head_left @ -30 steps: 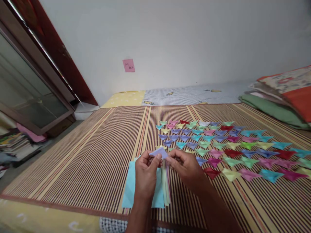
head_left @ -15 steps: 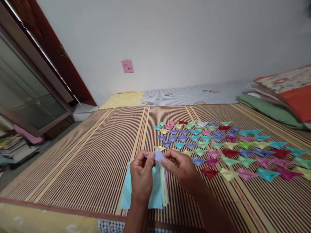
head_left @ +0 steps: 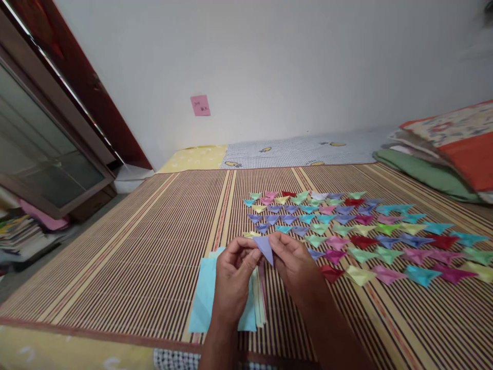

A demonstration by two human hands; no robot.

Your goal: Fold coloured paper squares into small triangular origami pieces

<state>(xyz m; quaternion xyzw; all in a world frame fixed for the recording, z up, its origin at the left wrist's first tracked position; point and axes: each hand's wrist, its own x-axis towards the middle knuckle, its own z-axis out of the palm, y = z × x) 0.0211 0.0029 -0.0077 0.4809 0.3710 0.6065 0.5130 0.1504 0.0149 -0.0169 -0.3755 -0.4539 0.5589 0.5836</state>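
Between my two hands is a small folded piece of lilac paper (head_left: 264, 247), now a narrow triangle with its tip pointing down. My left hand (head_left: 236, 275) pinches its left edge between thumb and fingers. On the other side, my right hand (head_left: 295, 259) grips the right edge the same way. Beneath my left hand lies a stack of paper sheets (head_left: 203, 295), light blue on top, with pale yellow and pink edges showing at its right. Rows of folded paper pieces (head_left: 360, 275) in many colours spread to the right of my hands.
A striped bamboo mat (head_left: 127, 257) covers the bed. Folded bedding and a green pillow (head_left: 427, 174) are piled at the far right. A pink note (head_left: 201, 105) is stuck to the white wall. A glass-paned door (head_left: 50, 139) stands at the left, near stacked books (head_left: 19, 231).
The lilac paper has turned from a wider, flatter shape to a downward-pointing triangle. Both hands have shifted slightly right with it.
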